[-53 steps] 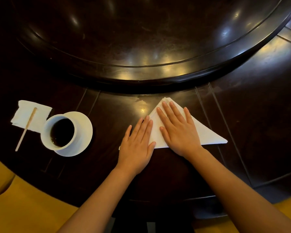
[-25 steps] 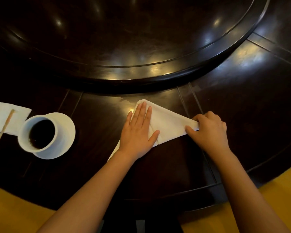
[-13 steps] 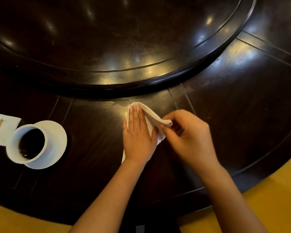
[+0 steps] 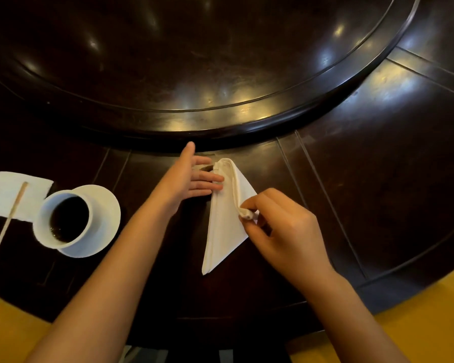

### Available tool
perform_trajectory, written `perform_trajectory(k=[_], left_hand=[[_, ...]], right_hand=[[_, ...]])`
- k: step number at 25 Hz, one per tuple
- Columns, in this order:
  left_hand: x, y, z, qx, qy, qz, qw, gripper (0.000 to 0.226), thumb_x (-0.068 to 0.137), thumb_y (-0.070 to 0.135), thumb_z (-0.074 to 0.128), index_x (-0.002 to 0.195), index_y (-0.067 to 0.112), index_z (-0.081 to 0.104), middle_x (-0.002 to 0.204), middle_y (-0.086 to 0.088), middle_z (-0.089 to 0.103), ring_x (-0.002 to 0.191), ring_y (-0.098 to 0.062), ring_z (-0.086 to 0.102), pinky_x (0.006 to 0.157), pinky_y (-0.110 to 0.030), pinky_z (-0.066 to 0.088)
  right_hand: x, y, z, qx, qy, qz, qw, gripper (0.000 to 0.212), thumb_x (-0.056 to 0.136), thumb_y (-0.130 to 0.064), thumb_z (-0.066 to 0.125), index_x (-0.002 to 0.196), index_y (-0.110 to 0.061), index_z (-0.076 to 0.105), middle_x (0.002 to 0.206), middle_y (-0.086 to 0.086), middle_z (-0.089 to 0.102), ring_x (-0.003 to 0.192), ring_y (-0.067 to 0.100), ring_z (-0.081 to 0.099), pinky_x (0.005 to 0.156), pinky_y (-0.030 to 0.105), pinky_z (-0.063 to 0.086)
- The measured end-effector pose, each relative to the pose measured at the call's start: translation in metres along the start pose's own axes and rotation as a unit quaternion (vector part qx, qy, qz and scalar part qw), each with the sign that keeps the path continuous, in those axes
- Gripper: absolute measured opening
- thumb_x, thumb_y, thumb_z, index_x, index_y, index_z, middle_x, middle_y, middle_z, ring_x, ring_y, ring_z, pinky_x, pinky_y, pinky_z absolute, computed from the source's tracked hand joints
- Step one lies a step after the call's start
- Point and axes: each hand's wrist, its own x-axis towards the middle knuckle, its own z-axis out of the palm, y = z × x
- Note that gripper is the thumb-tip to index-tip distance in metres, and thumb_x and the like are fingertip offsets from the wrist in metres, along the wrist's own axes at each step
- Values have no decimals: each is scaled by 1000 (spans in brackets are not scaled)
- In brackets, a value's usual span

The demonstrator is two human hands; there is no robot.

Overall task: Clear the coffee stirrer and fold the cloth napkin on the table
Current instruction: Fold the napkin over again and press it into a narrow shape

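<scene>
In the head view, the white cloth napkin [image 4: 227, 224] lies folded into a narrow triangle at the centre of the frame on the dark wooden table [image 4: 364, 192], its sharp tip pointing to the lower edge. The right hand [image 4: 281, 231] pinches a rolled corner of the napkin between thumb and curled fingers, lifting that corner off the layers below. The left hand [image 4: 194, 179] lies relaxed with straight fingers, its fingertips touching the napkin's upper left edge, thumb raised. At the left of the frame the wooden coffee stirrer [image 4: 9, 218] rests across a paper napkin [image 4: 19, 195], just beside a white cup [image 4: 63, 218] of dark coffee on its saucer [image 4: 102, 224]. A raised round turntable [image 4: 220, 74] fills the upper frame
</scene>
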Motion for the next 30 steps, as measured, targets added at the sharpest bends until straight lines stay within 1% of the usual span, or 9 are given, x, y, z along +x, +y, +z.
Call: perform_trajectory(k=[4, 9, 15, 18, 21, 24, 27, 28, 30], left_hand=[[14, 12, 4, 35, -44, -10, 998, 41, 99, 46, 32, 123, 16, 47, 73, -3, 74, 72, -17, 72, 58, -22, 56], [17, 10, 9, 200, 1, 54, 978, 42, 90, 17, 61, 129, 21, 48, 113, -8, 62, 89, -15, 66, 69, -21, 54], [17, 8, 4, 318, 6, 112, 941, 38, 86, 13, 64, 123, 21, 58, 107, -1, 61, 94, -12, 61, 72, -16, 46], [19, 5, 5, 346, 15, 131, 929, 40, 87, 13, 64, 125, 23, 57, 105, 1, 58, 97, -14, 57, 76, -18, 43], [18, 2, 4, 367, 22, 154, 917, 42, 86, 12, 64, 125, 22, 57, 102, 2, 58, 87, -7, 55, 68, -13, 40], [18, 1, 5, 368, 24, 170, 914, 43, 84, 10, 65, 125, 18, 58, 100, 0, 59, 83, -5, 54, 70, -16, 41], [15, -3, 7, 368, 41, 170, 913, 45, 86, 13, 63, 130, 15, 54, 109, -5, 60, 94, -13, 54, 79, -22, 42], [11, -8, 10, 404, 73, 198, 890, 47, 87, 16, 61, 133, 13, 50, 115, -7, 57, 99, -16, 54, 81, -25, 43], [4, -26, 23, 491, 156, 303, 802, 52, 91, 24, 54, 139, 8, 39, 128, -13, 49, 117, -24, 47, 93, -34, 43]], right_hand=[[-9, -5, 19, -10, -9, -36, 999, 3, 82, -13, 63, 84, -11, 64, 79, 4, 63, 68, 19, 57, 53, 37, 47], [-31, -5, 63, -52, -52, -111, 991, 6, 82, -13, 63, 79, -8, 65, 74, 8, 63, 63, 21, 53, 53, 31, 39], [-44, 9, 91, -81, -79, -126, 986, 10, 82, -18, 66, 77, -10, 67, 75, 4, 64, 67, 19, 54, 54, 32, 43], [-46, 12, 89, -81, -118, -113, 983, 16, 84, -28, 62, 82, -13, 66, 82, 2, 63, 75, 18, 53, 64, 32, 43], [-45, 14, 85, -54, -121, -95, 987, 26, 88, -37, 54, 82, -15, 66, 86, 0, 63, 81, 17, 53, 74, 32, 39], [-40, 28, 80, -84, -38, -48, 995, 31, 90, -33, 53, 112, -12, 62, 123, 8, 61, 118, 25, 52, 98, 38, 37], [-35, 46, 77, -186, -100, 18, 977, 65, 92, -46, 39, 144, -10, 25, 153, 9, 23, 143, 23, 13, 115, 47, 12], [-36, 49, 78, -200, -125, 29, 971, 69, 92, -49, 35, 146, -10, 18, 155, 9, 16, 143, 21, 7, 115, 47, 10], [-37, 53, 82, -210, -155, 39, 964, 72, 93, -52, 30, 147, -9, 11, 155, 8, 9, 143, 20, 3, 115, 46, 10]])
